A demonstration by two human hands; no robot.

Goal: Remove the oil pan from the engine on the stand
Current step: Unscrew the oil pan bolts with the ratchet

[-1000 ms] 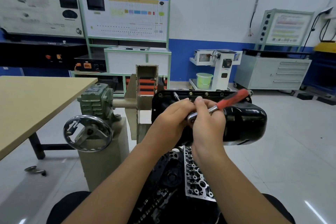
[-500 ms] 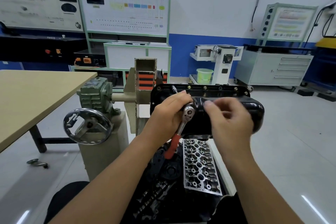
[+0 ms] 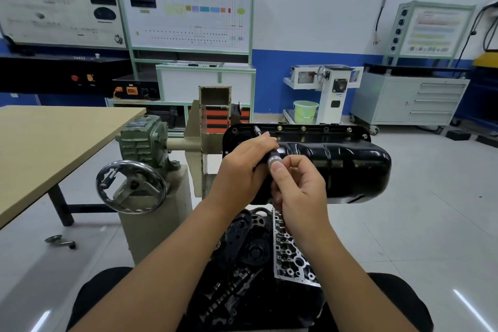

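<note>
From the head camera, the black oil pan [image 3: 331, 167] sits at the top of an inverted engine [image 3: 250, 256] clamped to the stand [image 3: 213, 132], its sump bulging toward the viewer and its flange [image 3: 310, 129] running along the far edge with a row of bolts [image 3: 303, 128] seated in it; that orientation puts the fasteners at chest height, presumably so they can be reached from a seated position. The left hand [image 3: 244, 167] is curled around the ratchet extension [image 3: 257, 131], whose far tip meets the flange near its left corner, probably to keep the socket square on a bolt there. The right hand [image 3: 299, 188] pinches the ratchet head [image 3: 275, 160] between thumb and forefinger at the near end of the extension, and its lower fingers are folded around what appears to be the handle hanging down behind the palm, though most of that is hidden. Gripping at the head rather than far out on the handle suggests spinning a bolt that is already slack, not breaking one loose. Since several bolts are in place along the far flange, the pan looks firmly attached and the job seems early. The handwheel [image 3: 132, 186] and green gearbox [image 3: 142, 137] on the stand sit to the left, untouched, and a wooden table [image 3: 54, 143] stands beyond them. Below the pan the cylinder head face [image 3: 291, 253] points at the viewer.
</note>
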